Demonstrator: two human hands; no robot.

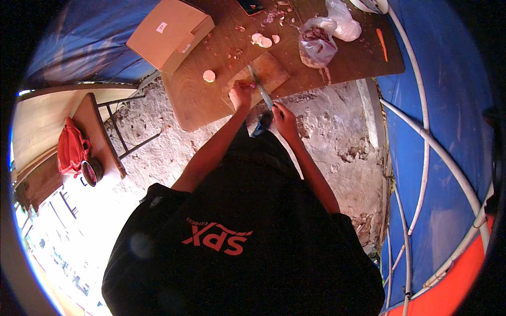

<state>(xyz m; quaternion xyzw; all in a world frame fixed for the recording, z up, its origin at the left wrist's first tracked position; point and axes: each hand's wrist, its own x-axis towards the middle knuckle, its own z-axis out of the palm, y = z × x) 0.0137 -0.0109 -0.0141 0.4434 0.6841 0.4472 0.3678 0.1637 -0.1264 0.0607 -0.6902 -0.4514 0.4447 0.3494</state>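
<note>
My right hand (pixel 285 122) is closed round the handle of a knife (pixel 260 88), whose long blade points away across a wooden cutting board (pixel 274 73). My left hand (pixel 241 96) is just left of the blade, its fingers pinched together over the board. A small purplish piece (pixel 252 85) shows at those fingertips, beside the blade; its kind is too small to tell. On the table (pixel 192 100), left of the board, lies a round pale pinkish piece (pixel 209 76). Several similar pale pieces (pixel 261 40) are beyond the board.
Right of the board sits a clear plastic bag (pixel 318 50) of reddish-brown bits, with a whitish bag (pixel 345 23) behind it. A carrot (pixel 381 45) lies near the right edge. A cardboard box (pixel 171 34) stands at the left, and a dark phone (pixel 250 6) lies far off.
</note>
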